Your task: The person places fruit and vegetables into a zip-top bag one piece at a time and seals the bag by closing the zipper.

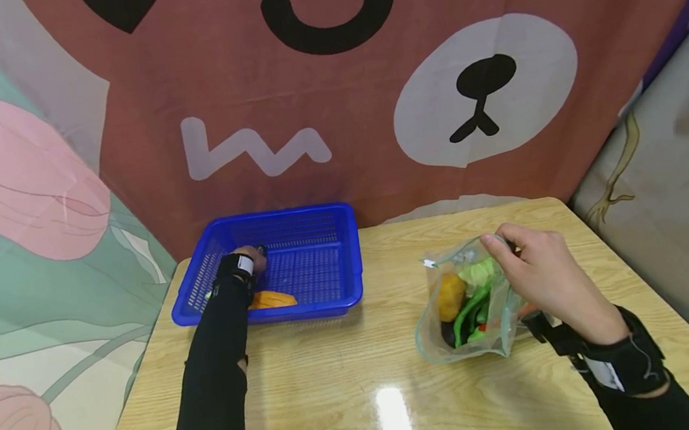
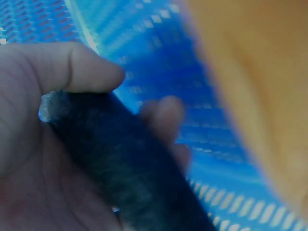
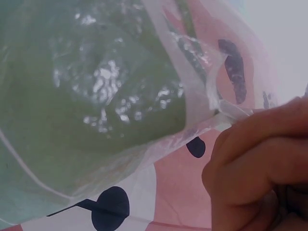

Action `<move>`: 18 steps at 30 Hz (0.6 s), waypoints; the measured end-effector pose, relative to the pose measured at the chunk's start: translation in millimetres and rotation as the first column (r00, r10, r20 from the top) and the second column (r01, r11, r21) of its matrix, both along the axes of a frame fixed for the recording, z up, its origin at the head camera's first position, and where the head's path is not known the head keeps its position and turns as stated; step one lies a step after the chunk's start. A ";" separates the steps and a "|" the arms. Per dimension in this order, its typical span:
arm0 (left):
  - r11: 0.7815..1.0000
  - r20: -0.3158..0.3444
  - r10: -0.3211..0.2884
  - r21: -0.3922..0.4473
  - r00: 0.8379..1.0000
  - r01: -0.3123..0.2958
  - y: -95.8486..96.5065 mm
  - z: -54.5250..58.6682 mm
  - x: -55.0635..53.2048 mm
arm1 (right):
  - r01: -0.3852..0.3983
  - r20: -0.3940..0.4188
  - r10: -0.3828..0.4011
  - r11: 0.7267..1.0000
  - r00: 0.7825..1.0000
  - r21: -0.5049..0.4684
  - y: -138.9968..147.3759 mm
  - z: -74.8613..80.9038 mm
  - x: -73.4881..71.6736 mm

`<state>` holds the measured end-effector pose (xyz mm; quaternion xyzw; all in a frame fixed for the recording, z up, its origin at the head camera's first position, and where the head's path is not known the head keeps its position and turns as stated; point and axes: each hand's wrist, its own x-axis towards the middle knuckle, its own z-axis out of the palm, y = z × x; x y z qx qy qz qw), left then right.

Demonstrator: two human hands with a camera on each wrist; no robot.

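Observation:
In the left wrist view a dark green cucumber (image 2: 125, 154) lies across the palm, gripped by my left hand (image 1: 255, 258) under the thumb. That hand reaches inside the blue basket (image 1: 348, 255), close to an orange ridged piece of produce (image 1: 273, 299). My right hand (image 1: 543, 269) pinches the top edge of a clear zip bag (image 1: 429, 344) and keeps its mouth raised. Through the plastic show a yellow-brown round item (image 1: 451, 296), a pale green leafy vegetable (image 1: 477, 273), long green peppers (image 1: 468, 311) and something dark purple (image 1: 448, 333).
A light wooden table (image 1: 335, 393) carries the basket at the back left and the bag at the right. Behind it hangs a brown cloth (image 1: 362, 138) with cartoon prints. Part of a small pale green item (image 1: 208, 296) shows at the basket's left side.

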<state>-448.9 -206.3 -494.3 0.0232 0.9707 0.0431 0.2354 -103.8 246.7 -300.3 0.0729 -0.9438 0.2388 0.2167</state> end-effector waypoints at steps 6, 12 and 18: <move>0.976 -0.103 0.053 0.214 0.993 -0.030 40.0 95.8 79.1 | 0.003 0.020 -0.003 1.000 1.000 -0.002 -0.9 0.1 1.2; 0.951 -0.220 0.035 0.306 0.975 0.035 44.8 102.5 78.2 | -0.001 0.019 0.001 1.000 1.000 0.000 -1.1 -0.4 1.0; 0.884 -0.263 0.042 0.460 0.964 0.087 59.5 116.4 86.8 | -0.003 0.023 0.003 1.000 1.000 -0.001 -1.1 -0.6 0.7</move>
